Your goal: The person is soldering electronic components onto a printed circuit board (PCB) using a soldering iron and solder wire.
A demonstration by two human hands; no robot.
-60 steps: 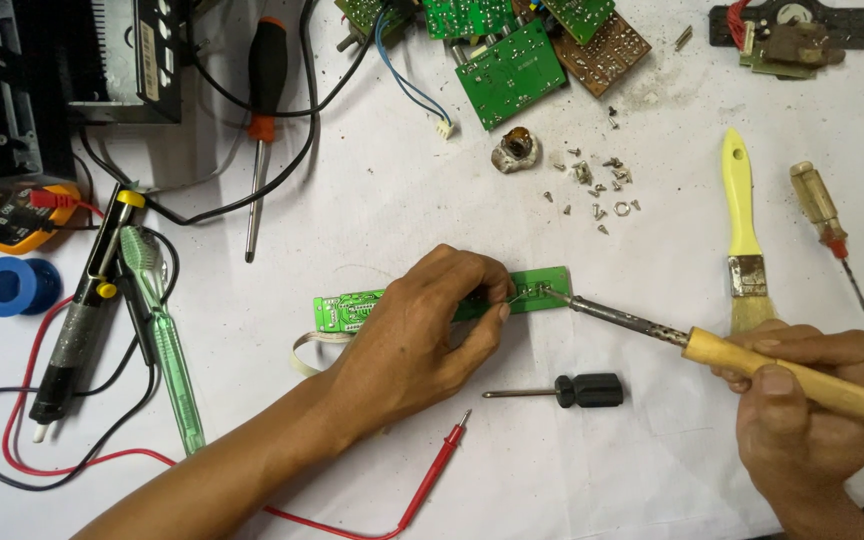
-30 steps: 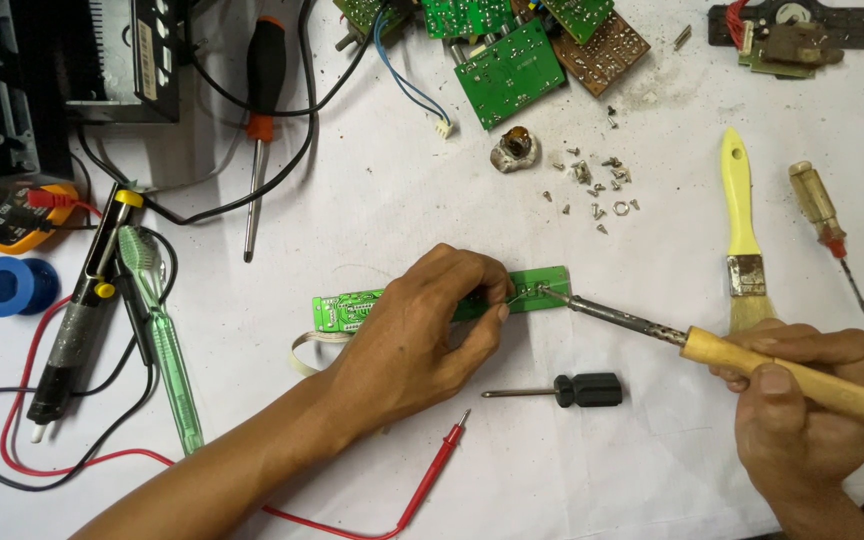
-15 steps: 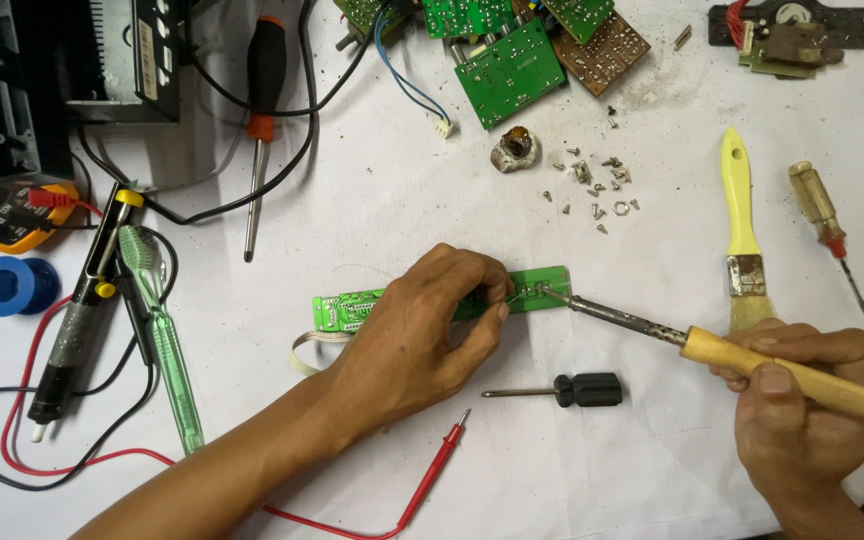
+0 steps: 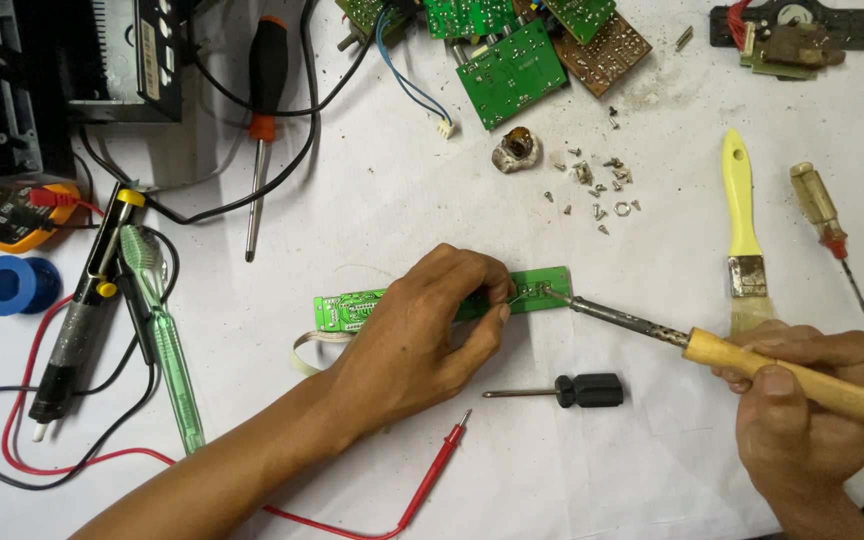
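**Soldering iron tip set to a narrow green circuit board on a white work surface**

A long, narrow green circuit board (image 4: 542, 291) is seen lying flat near the middle of a white, lightly soiled table (image 4: 372, 200). The board is pressed down by the left hand (image 4: 422, 335), whose fingers are curled together over its middle; a thin strand of wire is pinched at the fingertips (image 4: 500, 296). A pale flat ribbon cable (image 4: 307, 352) is seen curling from the board's left end.

A soldering iron (image 4: 752, 362) with a smooth wooden handle and a dark metal shaft is gripped by the right hand (image 4: 802, 415), fingers closed tightly around the handle. Its tip is laid against the right end of the board, just beside the left fingertips.

Just below the board, a short screwdriver (image 4: 572, 391) with a stubby black handle is laid. A red probe lead (image 4: 432, 478) is seen near the left forearm. To the right, a yellow-handled paintbrush (image 4: 740, 225) and an amber-handled screwdriver (image 4: 824, 225) are placed. Small loose screws (image 4: 597, 190) are scattered above, near a heap of green and brown circuit boards (image 4: 522, 50). At the left, a blue spool (image 4: 14, 285), a translucent green toothbrush (image 4: 162, 335) and a grey desoldering pump (image 4: 77, 320) are found.
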